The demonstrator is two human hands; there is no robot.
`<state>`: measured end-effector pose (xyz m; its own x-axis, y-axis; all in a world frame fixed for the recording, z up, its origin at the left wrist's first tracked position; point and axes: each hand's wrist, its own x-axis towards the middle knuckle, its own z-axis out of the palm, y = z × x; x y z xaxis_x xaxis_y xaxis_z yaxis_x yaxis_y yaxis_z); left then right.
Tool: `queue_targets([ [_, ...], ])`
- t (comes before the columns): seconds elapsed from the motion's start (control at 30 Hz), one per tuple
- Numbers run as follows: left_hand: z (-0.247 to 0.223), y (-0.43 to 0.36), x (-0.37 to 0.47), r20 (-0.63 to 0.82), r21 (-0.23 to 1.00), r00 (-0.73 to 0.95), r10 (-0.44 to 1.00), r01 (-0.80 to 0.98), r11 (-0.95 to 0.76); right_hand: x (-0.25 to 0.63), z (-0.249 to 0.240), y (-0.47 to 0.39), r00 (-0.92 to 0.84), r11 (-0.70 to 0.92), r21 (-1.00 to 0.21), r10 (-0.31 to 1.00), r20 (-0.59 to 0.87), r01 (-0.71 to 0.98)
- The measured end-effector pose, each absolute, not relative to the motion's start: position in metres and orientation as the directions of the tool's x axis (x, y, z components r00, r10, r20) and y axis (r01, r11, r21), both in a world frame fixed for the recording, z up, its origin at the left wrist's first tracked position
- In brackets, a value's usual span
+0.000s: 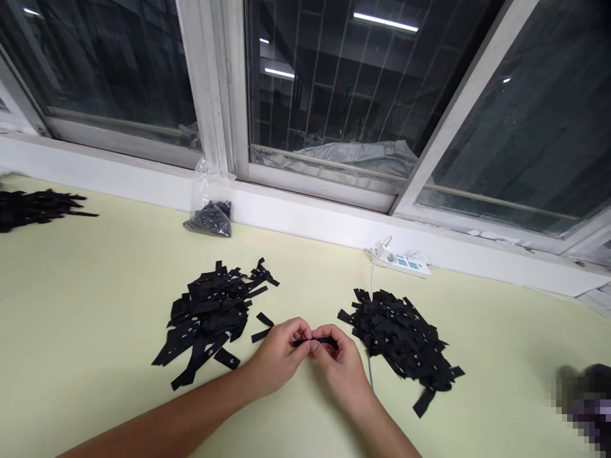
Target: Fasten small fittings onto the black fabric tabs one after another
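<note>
Over a pale table (291, 423), between a left pile (210, 312) and a right pile (398, 331) | your left hand (274, 359) and right hand (344, 366) pinch a black strip (328, 341) | seemingly light, soft, hardly fragile | best gripped near its ends

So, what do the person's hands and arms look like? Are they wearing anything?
The left hand and right hand wear no gloves, and no rings or watch show. The left forearm and right forearm are bare, with no sleeves in view.
</note>
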<state>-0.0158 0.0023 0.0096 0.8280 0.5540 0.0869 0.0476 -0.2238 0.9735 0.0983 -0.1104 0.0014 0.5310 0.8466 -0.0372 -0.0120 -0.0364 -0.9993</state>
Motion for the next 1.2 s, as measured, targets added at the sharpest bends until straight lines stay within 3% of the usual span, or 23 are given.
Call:
queue_targets([
  [0.37, 0.006, 0.005, -0.014, 0.142, 0.947, 0.862, 0.486, 0.025, -0.320, 0.109, 0.000, -0.111, 0.509, -0.009, -0.999, 0.861, 0.008, 0.031],
  [0.73, -0.003, -0.004, -0.018, 0.299, 0.858, 0.788, 0.538, 0.025, -0.514, 0.109, 0.004, -0.115, 0.451, -0.011, -0.998, 0.892, -0.037, -0.061],
  [1.2, -0.010, 0.004, -0.013, 0.269, 0.908, 0.798, 0.539, -0.024, -0.418, 0.117, -0.002, -0.113, 0.424, -0.041, -0.988, 0.900, -0.101, -0.149],
])
